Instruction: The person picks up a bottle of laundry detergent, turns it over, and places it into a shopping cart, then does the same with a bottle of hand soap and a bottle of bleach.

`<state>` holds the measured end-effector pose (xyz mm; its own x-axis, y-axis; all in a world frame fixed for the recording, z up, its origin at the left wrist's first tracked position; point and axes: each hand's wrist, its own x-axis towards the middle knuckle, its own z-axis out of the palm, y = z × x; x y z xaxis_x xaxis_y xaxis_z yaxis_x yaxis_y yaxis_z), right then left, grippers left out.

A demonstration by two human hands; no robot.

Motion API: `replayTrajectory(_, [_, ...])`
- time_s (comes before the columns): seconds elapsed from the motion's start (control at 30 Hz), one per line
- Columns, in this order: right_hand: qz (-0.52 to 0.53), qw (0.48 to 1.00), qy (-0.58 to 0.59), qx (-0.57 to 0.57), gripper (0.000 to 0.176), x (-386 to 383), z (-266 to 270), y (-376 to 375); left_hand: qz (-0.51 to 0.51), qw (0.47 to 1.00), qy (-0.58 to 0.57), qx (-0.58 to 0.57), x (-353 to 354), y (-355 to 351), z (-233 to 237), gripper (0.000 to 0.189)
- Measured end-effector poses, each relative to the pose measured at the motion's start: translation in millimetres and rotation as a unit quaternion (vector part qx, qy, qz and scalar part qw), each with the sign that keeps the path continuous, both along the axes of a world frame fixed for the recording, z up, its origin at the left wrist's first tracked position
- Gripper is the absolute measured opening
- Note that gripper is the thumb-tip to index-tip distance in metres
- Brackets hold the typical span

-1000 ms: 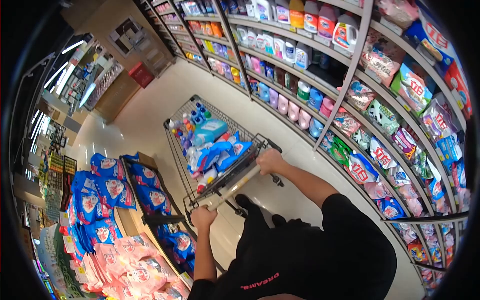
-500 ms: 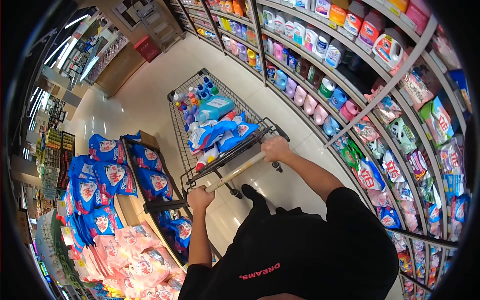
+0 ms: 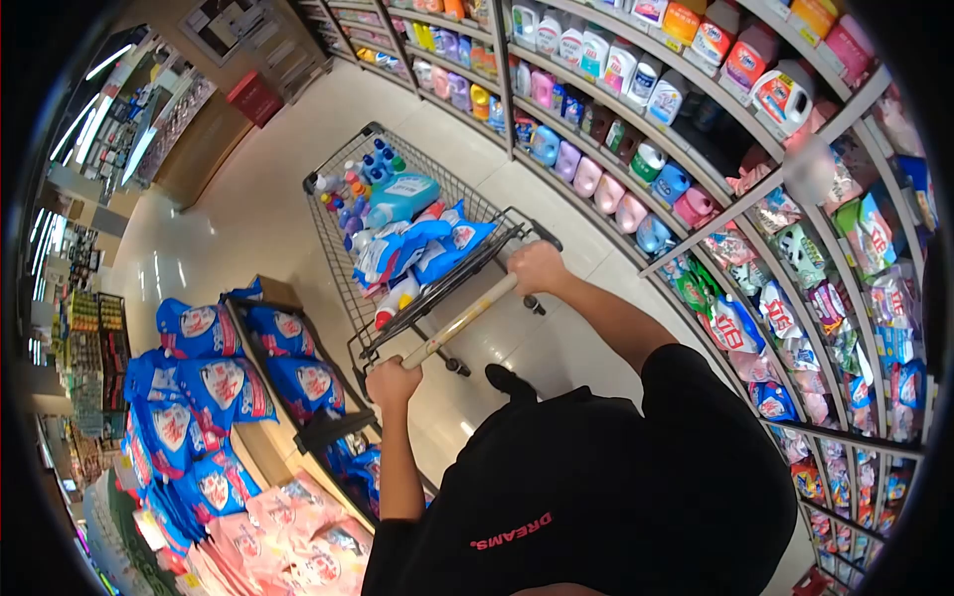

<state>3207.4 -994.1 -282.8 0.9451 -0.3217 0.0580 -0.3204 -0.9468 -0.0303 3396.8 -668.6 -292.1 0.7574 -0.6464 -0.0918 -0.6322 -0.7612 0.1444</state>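
Observation:
Both hands grip the pale handlebar (image 3: 459, 325) of a wire shopping cart (image 3: 343, 260). My left hand (image 3: 394, 381) is wrapped round its left end, close to a display stand. Round the right end my right hand (image 3: 537, 266) is closed, nearer the shelves. Inside the basket lie blue-and-white detergent bags (image 3: 425, 248), a large turquoise bottle (image 3: 403, 197) and several smaller bottles with blue caps (image 3: 376, 159). A white bottle with a red cap (image 3: 397, 298) lies at the cart's near end.
To the left, a display stand holds blue detergent bags (image 3: 214, 387) and pink bags (image 3: 283, 526). Shelves of bottles and bags (image 3: 606, 189) line the right side. Ahead, a red box (image 3: 255, 97) stands by a counter (image 3: 189, 139) on the tiled floor (image 3: 268, 199).
The cart and both hands appear slightly further left and higher in view. The left display has shifted a little within the picture. Both hands keep their hold on the handlebar.

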Motion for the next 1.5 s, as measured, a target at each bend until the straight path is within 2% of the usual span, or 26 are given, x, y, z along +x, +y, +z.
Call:
replayTrajectory(0.1, [-0.008, 1.000, 0.000, -0.003, 0.020, 16, 0, 4, -0.006, 1.000, -0.008, -0.010, 20, -1, -4, 0.032])
replayTrajectory(0.17, [-0.010, 1.000, -0.025, 0.007, 0.013, 27, -7, 4, -0.017, 0.999, -0.019, -0.024, 34, 0, -6, 0.031])
replayTrajectory(0.4, [-0.029, 0.999, -0.020, 0.013, 0.015, 60, -12, 9, -0.026, 0.999, -0.014, -0.024, 77, -2, -8, 0.031])
replayTrajectory(0.43, [-0.029, 0.999, 0.023, 0.013, 0.020, 64, -11, 9, -0.025, 0.999, -0.012, -0.019, 83, -3, -8, 0.031])
replayTrajectory(0.6, [-0.023, 1.000, 0.007, 0.017, 0.020, 79, -17, 9, -0.022, 1.000, -0.008, -0.016, 103, -3, -11, 0.030])
replayTrajectory(0.7, [-0.023, 1.000, -0.002, 0.007, 0.021, 86, -23, 8, -0.024, 0.999, -0.015, -0.019, 112, -5, -11, 0.029])
replayTrajectory(0.73, [-0.007, 0.998, -0.053, -0.015, 0.014, 86, -31, 6, -0.024, 0.999, -0.015, -0.027, 113, -5, -11, 0.028])
replayTrajectory(0.83, [0.006, 0.996, -0.085, -0.017, 0.014, 93, -29, 3, -0.020, 0.999, -0.015, -0.033, 119, -8, -10, 0.028])
replayTrajectory(0.93, [-0.007, 0.999, -0.044, -0.009, 0.021, 99, -25, 1, -0.028, 0.999, -0.022, -0.030, 125, -11, -15, 0.030])
replayTrajectory(1.27, [0.001, 0.998, -0.058, -0.006, 0.021, 119, -26, -17, -0.055, 0.997, -0.047, -0.021, 142, -27, -20, 0.033])
replayTrajectory(1.5, [0.019, 0.996, -0.088, 0.016, 0.021, 131, -25, -42, -0.043, 0.999, -0.013, -0.023, 147, -50, -20, 0.030])
